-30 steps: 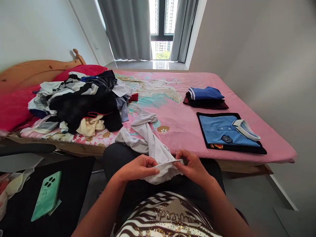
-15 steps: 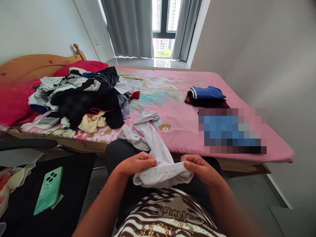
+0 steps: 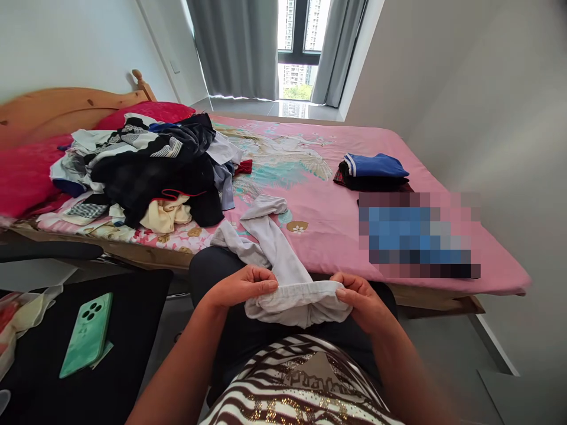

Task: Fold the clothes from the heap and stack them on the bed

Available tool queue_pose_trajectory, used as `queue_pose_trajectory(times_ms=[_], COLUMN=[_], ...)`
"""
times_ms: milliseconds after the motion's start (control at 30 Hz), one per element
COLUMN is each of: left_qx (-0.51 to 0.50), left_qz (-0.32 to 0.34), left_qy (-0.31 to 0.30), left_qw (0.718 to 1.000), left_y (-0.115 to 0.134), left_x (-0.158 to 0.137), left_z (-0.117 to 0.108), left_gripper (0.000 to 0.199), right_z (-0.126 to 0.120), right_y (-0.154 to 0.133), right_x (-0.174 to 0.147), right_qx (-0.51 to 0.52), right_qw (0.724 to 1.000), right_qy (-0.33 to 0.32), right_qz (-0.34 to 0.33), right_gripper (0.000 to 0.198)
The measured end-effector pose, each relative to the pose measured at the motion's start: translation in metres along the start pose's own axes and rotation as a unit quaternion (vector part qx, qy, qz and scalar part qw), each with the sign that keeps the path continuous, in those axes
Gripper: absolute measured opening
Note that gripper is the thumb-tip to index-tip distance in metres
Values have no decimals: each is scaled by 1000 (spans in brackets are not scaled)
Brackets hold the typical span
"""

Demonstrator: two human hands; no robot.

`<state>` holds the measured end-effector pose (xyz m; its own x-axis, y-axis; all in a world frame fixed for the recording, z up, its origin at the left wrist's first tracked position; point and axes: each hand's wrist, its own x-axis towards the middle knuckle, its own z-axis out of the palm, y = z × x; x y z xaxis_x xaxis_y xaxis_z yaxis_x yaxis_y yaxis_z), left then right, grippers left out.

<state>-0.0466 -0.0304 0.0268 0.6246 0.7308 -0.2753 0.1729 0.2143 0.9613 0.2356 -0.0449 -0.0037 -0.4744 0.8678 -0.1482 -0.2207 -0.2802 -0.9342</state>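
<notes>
Light grey pants [image 3: 283, 251] lie across my lap, their two legs stretching forward onto the bed's edge. My left hand [image 3: 245, 286] pinches one end of the gathered waistband between thumb and fingers. At the waistband's other end, my right hand [image 3: 363, 298] grips the cloth the same way. Between both hands the band is drawn fairly straight, and loose fabric hangs below it over my thighs. The fingers curled behind the cloth are partly hidden.
On the bed [image 3: 310, 248], a heap of mixed clothes [image 3: 150, 171] lies at left by red pillows [image 3: 26, 171]. A folded blue-and-dark stack [image 3: 376, 165] sits right, beside a blurred-out patch. A green phone [image 3: 86, 336] rests on a black seat [image 3: 133, 330].
Both hands have risen slightly and shifted a little right with the waistband, which now looks straighter and flatter. The view has tilted slightly; the other items stay in place.
</notes>
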Motion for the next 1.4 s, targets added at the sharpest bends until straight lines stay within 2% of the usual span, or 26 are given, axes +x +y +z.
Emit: queue_pose_trajectory(times_ms=[67,100,133,167,200,267,300,333,367,433,567,767,833,867,933,1000,1067,1100,1133,1200,1267,1333,1400], left_qx=[17,52,103,165,225,296,304,303,297,278,241,250,263,272,285,286,262,242,217,164,101,-8,-142], left_qz=[-6,5,28,62,103,171,189,200,206,216,275,306,297,276,212,149,107,90,76,60,63,48,7], left_qy=[-20,-10,34,114,218,425,497,545,572,593,577,575,549,514,385,205,76,43,30,43,71,81,74], left_qw=[1000,999,994,978,944,838,790,756,736,724,730,716,736,765,852,924,956,965,973,984,990,995,987], left_y=[5,6,7,6,3,-5,-10,-16,-20,-27,-33,-42,-38,-33,-21,-9,-3,-2,-4,-10,-19,-23,-23], left_x=[-4,-5,-5,-4,-2,4,8,11,13,16,14,12,12,12,11,10,11,13,17,26,36,43,45], left_z=[1,2,4,7,11,17,19,21,22,23,24,26,25,25,25,28,38,44,52,67,79,82,77], left_gripper=[31,25,18,10,4,10,9,8,9,14,22,27,22,19,23,33,37,39,41,44,34,26,30], right_z=[-1,0,2,5,10,21,26,30,33,36,34,33,31,31,29,29,30,31,32,33,31,25,16], right_y=[-2,-4,-5,-6,-7,-7,-6,-4,-3,1,4,8,9,10,10,9,7,6,4,0,-5,-8,-8], right_x=[-5,-9,-12,-15,-18,-21,-22,-22,-21,-21,-22,-29,-28,-26,-22,-17,-13,-11,-9,-7,-3,4,12], right_qx=[-84,-149,-223,-298,-361,-433,-446,-449,-444,-431,-422,-411,-401,-398,-393,-378,-349,-333,-317,-287,-256,-220,-190], right_qw=[994,982,959,925,883,802,773,754,742,730,714,713,723,733,768,817,861,877,890,907,916,924,927], right_qy=[41,72,103,130,147,155,154,157,168,195,216,214,217,219,224,229,226,225,223,226,237,252,275], right_qz=[-53,-93,-142,-200,-261,-380,-423,-453,-473,-493,-515,-526,-519,-506,-453,-370,-293,-263,-238,-210,-198,-185,-171], right_gripper=[25,20,14,8,8,22,27,31,34,36,37,41,41,39,31,18,6,6,9,15,18,21,24])
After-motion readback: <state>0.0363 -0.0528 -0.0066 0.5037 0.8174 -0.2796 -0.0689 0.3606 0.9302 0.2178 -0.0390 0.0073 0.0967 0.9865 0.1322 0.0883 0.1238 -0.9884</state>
